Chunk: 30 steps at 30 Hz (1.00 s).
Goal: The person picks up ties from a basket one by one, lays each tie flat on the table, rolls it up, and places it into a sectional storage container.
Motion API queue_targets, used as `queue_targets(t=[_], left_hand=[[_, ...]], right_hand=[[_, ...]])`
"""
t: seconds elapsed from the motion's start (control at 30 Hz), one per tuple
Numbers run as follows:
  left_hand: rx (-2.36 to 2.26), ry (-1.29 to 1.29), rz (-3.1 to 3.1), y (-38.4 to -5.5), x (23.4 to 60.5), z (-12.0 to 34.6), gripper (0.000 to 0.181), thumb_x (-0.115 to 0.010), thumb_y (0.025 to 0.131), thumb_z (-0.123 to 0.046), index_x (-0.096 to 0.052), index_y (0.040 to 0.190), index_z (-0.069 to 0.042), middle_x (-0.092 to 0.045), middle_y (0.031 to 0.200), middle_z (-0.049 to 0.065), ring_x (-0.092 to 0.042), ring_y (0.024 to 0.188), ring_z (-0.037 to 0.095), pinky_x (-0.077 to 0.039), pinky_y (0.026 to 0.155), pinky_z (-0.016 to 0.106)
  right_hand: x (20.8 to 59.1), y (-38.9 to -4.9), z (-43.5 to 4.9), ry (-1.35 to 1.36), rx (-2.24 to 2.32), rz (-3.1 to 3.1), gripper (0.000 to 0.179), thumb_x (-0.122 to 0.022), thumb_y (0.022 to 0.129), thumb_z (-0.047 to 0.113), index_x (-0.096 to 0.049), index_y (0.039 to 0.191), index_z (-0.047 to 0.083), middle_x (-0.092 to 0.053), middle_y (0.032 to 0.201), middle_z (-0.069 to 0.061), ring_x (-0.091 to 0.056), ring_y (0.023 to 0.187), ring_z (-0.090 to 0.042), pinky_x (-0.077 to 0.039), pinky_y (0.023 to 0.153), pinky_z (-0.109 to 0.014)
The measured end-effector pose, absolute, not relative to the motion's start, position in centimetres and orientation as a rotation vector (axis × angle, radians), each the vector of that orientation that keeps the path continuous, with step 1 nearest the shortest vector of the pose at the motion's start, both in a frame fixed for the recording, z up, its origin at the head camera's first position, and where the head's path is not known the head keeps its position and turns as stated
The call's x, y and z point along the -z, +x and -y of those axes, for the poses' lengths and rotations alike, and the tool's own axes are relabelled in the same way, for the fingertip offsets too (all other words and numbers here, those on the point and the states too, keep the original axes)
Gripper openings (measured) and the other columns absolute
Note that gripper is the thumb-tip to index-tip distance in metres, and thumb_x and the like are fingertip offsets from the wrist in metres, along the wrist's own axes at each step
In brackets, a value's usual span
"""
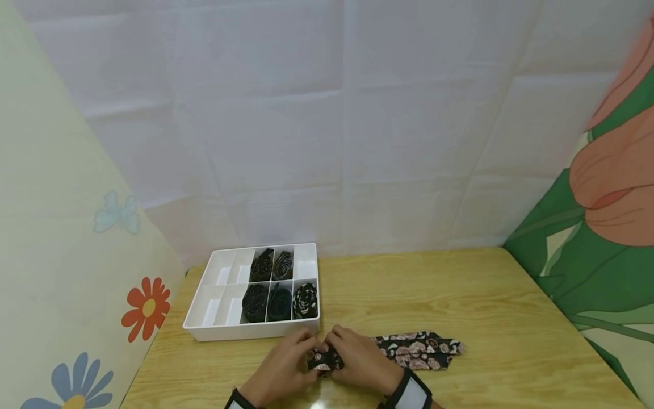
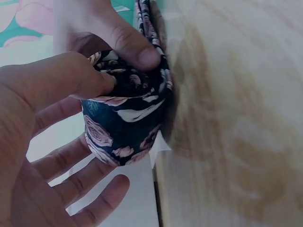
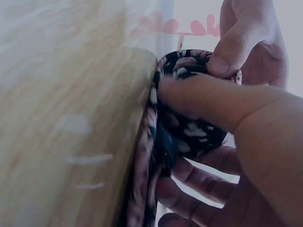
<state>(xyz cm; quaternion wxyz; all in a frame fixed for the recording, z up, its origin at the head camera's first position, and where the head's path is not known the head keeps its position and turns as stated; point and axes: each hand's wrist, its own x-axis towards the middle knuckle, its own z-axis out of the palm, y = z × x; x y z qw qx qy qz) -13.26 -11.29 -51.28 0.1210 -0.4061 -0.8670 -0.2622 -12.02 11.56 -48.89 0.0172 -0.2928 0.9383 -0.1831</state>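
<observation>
A dark necktie with pink and white flowers (image 1: 416, 349) lies on the table, its left part wound into a roll (image 2: 123, 123). My left hand (image 1: 286, 363) grips the left side of this roll, thumb at the coil's near edge and fingers behind it. On the other side my right hand (image 1: 365, 360) holds the roll with its thumb (image 3: 199, 97) over the coil and fingers around the back. The flat end of the tie, with its pointed tip, stretches right past the right wrist. Both hands partly hide the roll in the head view.
A white divided box (image 1: 250, 332) stands at the back left, just beyond my hands. Several rolled dark ties, among them a black-and-white one (image 1: 305, 301), sit in its middle and right compartments. The wooden table (image 1: 511, 329) meets a white sheet (image 1: 409, 142) behind.
</observation>
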Motion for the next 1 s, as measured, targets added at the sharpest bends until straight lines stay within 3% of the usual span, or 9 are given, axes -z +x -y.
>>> queue_targets(t=[0.13,0.4,0.63,0.87,1.0], left_hand=[[0.77,-1.164,2.591,-13.3,50.8,11.5,0.036,-0.089,0.075,-0.021,-0.077,0.109,-0.024,-0.065,0.111,-0.009,-0.058,0.098,0.004,-0.055,0.086,0.026],[0.686,-1.152,2.582,-12.9,51.0,11.3,0.055,-0.093,0.074,-0.028,-0.072,0.124,-0.022,-0.065,0.118,-0.003,-0.063,0.107,0.012,-0.057,0.095,0.035],[0.708,-1.15,2.571,-12.9,50.6,11.6,0.045,-0.09,0.073,-0.023,-0.077,0.116,-0.025,-0.064,0.111,-0.008,-0.059,0.101,0.007,-0.055,0.089,0.03],[0.68,-1.151,2.542,-12.9,51.0,11.3,0.059,-0.093,0.072,-0.029,-0.072,0.127,-0.024,-0.065,0.122,-0.004,-0.063,0.111,0.015,-0.057,0.097,0.037],[0.698,-1.147,2.542,-12.9,51.3,11.2,0.058,-0.092,0.072,-0.028,-0.07,0.126,-0.024,-0.065,0.125,-0.003,-0.063,0.112,0.015,-0.057,0.099,0.038]], right_hand=[[48.8,-12.0,-11.4,-0.933,0.601,-2.918,0.049,-0.086,0.086,0.05,-0.066,0.122,0.023,-0.058,0.109,0.011,-0.051,0.087,0.002,-0.046,0.068,-0.02],[49.6,-11.9,-11.9,-0.933,0.559,-2.972,0.044,-0.087,0.079,0.034,-0.067,0.116,0.02,-0.061,0.105,0.01,-0.058,0.091,-0.003,-0.052,0.072,-0.025],[49.5,-12.2,-11.9,-0.911,0.655,-2.89,0.051,-0.082,0.088,0.056,-0.065,0.125,0.026,-0.06,0.111,0.012,-0.054,0.088,0.002,-0.049,0.07,-0.024],[49.9,-12.0,-12.1,-0.883,0.593,-2.941,0.047,-0.087,0.081,0.04,-0.067,0.12,0.021,-0.06,0.105,0.012,-0.055,0.088,0.0,-0.048,0.07,-0.024],[49.9,-12.1,-12.2,-0.882,0.57,-2.938,0.05,-0.087,0.082,0.043,-0.067,0.121,0.021,-0.061,0.108,0.011,-0.057,0.091,-0.001,-0.051,0.073,-0.026]])
